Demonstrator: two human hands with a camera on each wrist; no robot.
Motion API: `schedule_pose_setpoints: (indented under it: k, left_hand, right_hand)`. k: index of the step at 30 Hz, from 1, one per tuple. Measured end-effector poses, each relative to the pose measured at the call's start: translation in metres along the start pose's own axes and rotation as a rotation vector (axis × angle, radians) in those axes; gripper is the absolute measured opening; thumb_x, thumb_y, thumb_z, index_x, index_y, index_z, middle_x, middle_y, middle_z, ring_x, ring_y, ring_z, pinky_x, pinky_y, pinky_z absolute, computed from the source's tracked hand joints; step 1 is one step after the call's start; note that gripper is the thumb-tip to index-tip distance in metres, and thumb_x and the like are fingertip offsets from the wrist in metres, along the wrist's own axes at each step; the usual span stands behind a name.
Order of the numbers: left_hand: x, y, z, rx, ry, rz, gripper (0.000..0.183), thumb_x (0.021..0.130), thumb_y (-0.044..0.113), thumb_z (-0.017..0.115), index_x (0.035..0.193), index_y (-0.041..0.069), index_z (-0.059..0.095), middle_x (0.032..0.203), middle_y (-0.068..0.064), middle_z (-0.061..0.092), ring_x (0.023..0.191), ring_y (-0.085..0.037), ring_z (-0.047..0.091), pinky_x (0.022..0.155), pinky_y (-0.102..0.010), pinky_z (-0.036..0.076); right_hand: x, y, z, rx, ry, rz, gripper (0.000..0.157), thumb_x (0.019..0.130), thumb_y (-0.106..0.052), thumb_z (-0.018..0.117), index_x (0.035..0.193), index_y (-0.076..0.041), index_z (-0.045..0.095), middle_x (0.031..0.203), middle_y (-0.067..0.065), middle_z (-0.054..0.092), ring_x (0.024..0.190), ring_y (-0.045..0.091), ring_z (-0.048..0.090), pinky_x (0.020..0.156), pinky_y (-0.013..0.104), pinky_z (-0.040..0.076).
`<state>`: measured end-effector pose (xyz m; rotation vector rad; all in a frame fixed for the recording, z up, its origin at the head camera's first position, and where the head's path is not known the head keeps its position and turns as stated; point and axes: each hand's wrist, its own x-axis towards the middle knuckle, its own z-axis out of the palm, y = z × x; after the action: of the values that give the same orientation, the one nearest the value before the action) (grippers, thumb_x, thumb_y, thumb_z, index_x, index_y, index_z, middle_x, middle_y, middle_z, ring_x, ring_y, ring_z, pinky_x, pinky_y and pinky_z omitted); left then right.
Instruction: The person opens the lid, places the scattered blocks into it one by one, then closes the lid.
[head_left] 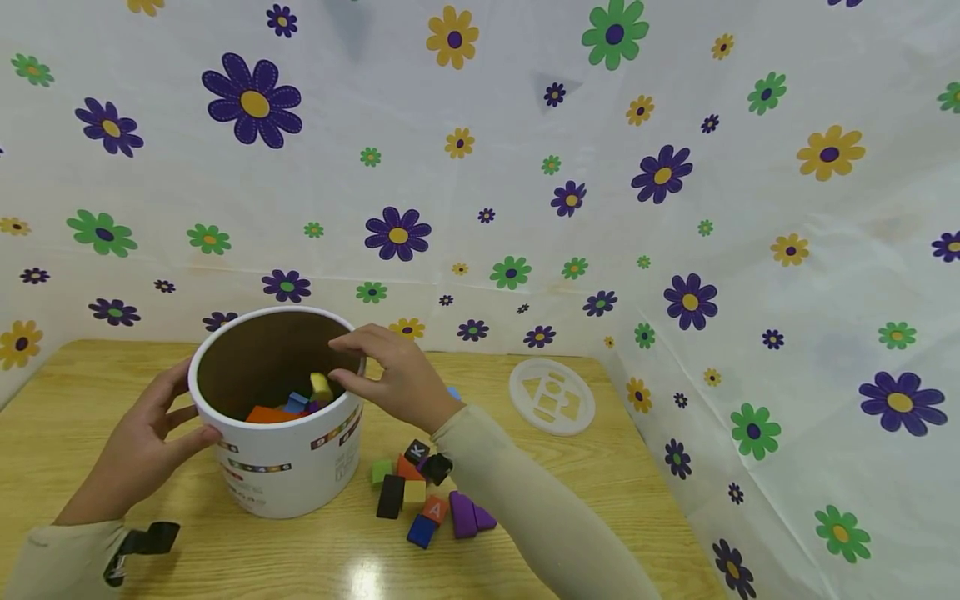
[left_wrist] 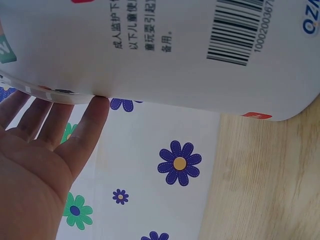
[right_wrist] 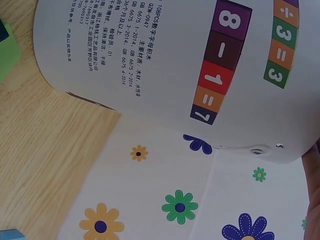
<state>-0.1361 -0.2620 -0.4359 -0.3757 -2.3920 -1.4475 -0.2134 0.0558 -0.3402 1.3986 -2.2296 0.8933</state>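
A white bucket [head_left: 292, 475] printed with number tiles stands on the wooden table, its top uncovered. Colored blocks lie inside, among them an orange block [head_left: 270, 414] and a yellow block [head_left: 321, 387]. My left hand [head_left: 146, 433] rests against the bucket's left side, thumb near the front rim. In the left wrist view, its extended fingers touch the bucket wall near the rim. My right hand [head_left: 393, 375] is at the right rim, thumb and fingers apart over the opening, with no block between them. Only a sliver of that hand shows in the right wrist view.
Several loose blocks lie right of the bucket, including a black K block [head_left: 417, 451], a blue block [head_left: 422, 531] and a purple block [head_left: 462, 514]. A white lid with shaped holes [head_left: 552, 423] lies farther right. A flower-patterned sheet [head_left: 510, 192] hangs behind the table and along its right side.
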Motion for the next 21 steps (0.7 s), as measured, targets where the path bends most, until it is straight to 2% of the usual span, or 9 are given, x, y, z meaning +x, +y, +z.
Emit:
schedule_pose_setpoints:
  k: [8,11,15,18,21]
  left_hand:
    - [0.001,-0.002,0.0,0.002,0.003,-0.008,0.092,0.091,0.002,0.078,0.164,0.026,0.028,0.158,0.011,0.038,0.127,0.004,0.036,0.09,0.003,0.039]
    - [0.001,-0.002,0.001,0.0,0.003,-0.008,0.092,0.091,0.003,0.078,0.164,0.026,0.028,0.158,0.011,0.038,0.127,0.004,0.036,0.09,0.003,0.039]
    - [0.002,-0.002,0.001,0.003,-0.002,-0.012,0.091,0.091,0.004,0.078,0.164,0.027,0.028,0.159,0.009,0.037,0.127,0.005,0.036,0.09,0.003,0.039]
    - [0.002,-0.003,0.001,0.007,-0.005,-0.013,0.092,0.091,0.004,0.078,0.164,0.027,0.027,0.159,0.009,0.037,0.127,0.005,0.035,0.09,0.003,0.039]
    - [0.001,-0.003,0.0,0.007,-0.005,-0.011,0.092,0.091,0.004,0.078,0.164,0.026,0.027,0.159,0.01,0.037,0.127,0.005,0.035,0.09,0.003,0.039]
  right_hand:
    - [-0.01,0.003,-0.005,0.047,0.044,0.019,0.033,0.094,-0.013,0.077,0.125,-0.001,0.069,0.122,0.009,0.07,0.112,0.017,0.067,0.104,0.016,0.049]
    - [-0.02,0.011,-0.011,0.02,0.057,0.037,0.032,0.095,-0.014,0.076,0.124,-0.001,0.07,0.121,0.009,0.071,0.114,0.018,0.067,0.103,0.017,0.05]
    - [-0.045,0.033,-0.017,-0.074,0.045,0.076,0.03,0.096,-0.015,0.076,0.123,-0.004,0.071,0.119,0.006,0.071,0.109,0.016,0.068,0.1,0.016,0.052]
    - [-0.068,0.054,-0.021,-0.16,-0.008,0.146,0.03,0.096,-0.017,0.075,0.124,-0.007,0.071,0.119,0.003,0.071,0.107,0.015,0.068,0.097,0.019,0.055]
    - [-0.091,0.076,-0.025,-0.212,-0.081,0.282,0.03,0.098,-0.021,0.073,0.126,-0.01,0.07,0.12,0.003,0.07,0.108,0.016,0.068,0.095,0.027,0.058]
